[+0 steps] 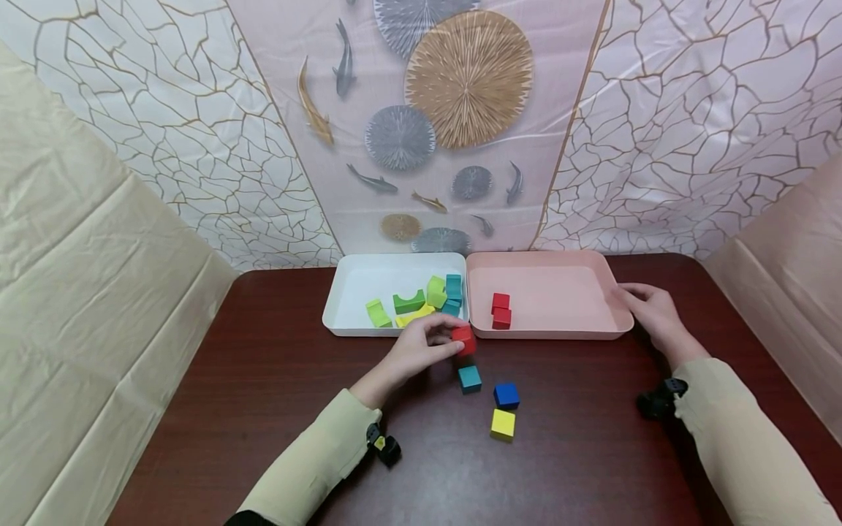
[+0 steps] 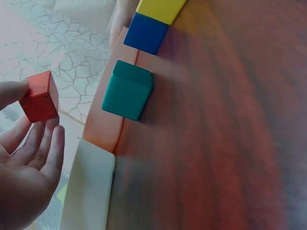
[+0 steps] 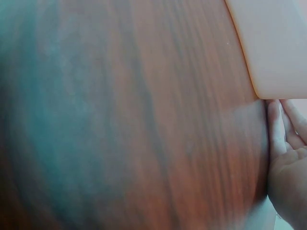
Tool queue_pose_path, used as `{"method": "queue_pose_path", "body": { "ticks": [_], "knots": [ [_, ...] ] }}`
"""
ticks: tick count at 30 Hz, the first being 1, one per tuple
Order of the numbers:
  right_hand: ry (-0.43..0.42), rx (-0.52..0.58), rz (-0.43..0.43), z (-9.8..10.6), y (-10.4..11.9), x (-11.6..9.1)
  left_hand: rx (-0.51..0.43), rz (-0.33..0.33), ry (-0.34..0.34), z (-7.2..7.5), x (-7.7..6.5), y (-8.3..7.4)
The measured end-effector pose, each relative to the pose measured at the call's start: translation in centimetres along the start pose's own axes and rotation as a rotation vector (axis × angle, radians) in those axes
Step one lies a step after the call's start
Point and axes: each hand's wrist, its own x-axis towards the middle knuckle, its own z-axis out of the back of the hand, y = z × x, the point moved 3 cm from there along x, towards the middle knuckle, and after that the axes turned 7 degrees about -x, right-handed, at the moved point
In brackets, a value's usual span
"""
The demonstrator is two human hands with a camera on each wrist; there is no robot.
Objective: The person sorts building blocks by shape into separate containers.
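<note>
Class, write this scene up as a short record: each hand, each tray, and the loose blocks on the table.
Left hand: pinches a red cube
Right hand: at the pink tray's right edge
White tray: green pieces, yellow piece, teal pieces
Pink tray: two red cubes
Table: teal block, blue block, yellow block

I see a glossy wood-grained bench (image 1: 263, 387) on my feed, a smooth plastic-looking pink tray (image 1: 552, 296), smooth red cube (image 2: 42, 100), creased cloth backdrop (image 1: 658, 131).
</note>
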Motion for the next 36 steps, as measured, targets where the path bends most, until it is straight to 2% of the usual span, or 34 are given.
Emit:
{"method": "queue_pose_path", "body": {
  "ticks": [11, 16, 25, 36],
  "knots": [
    [-0.004, -0.012, 0.002, 0.0, 0.0, 0.0, 0.003, -0.013, 0.015, -0.8, 1.5, -0.7],
    [-0.026, -0.004, 0.005, 0.1, -0.1, 0.1, 0.019, -0.006, -0.004, -1.2, 2.1, -0.8],
    [-0.015, 0.008, 0.016, 0.2, -0.2, 0.1, 0.048, -0.019, -0.019, -1.6, 3.5, -1.2],
    [-0.006, 0.017, 0.014, 0.2, -0.1, 0.0, 0.099, 0.019, -0.063, -2.3, 5.5, -1.6]
  ]
}}
